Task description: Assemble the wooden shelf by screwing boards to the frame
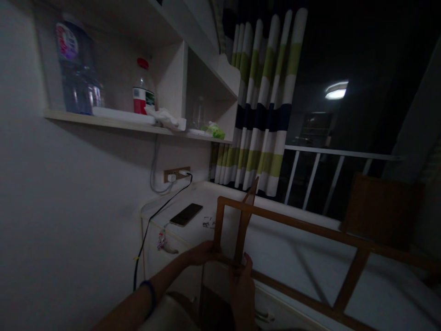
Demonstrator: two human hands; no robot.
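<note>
A long brown wooden frame (303,224) with crosspieces stands tilted over the white desk, reaching off to the right. My left hand (203,253), with a dark band on its wrist, is closed around the frame's near left corner. My right hand (242,278) is closed at the lower rail, where a wooden crosspiece (242,230) meets it. Something small and pale shows by its fingertips, too dark to name. A flat wooden piece rises behind that joint. Several small metal parts (208,224) lie on the desk just left of the frame.
A phone (186,214) lies on the desk (203,195), near a power socket (176,174) with cables. Overhead, a shelf (117,124) holds bottles and tissues. A striped curtain (263,101) and window railing (317,161) stand behind. A brown wooden panel (382,211) is at right.
</note>
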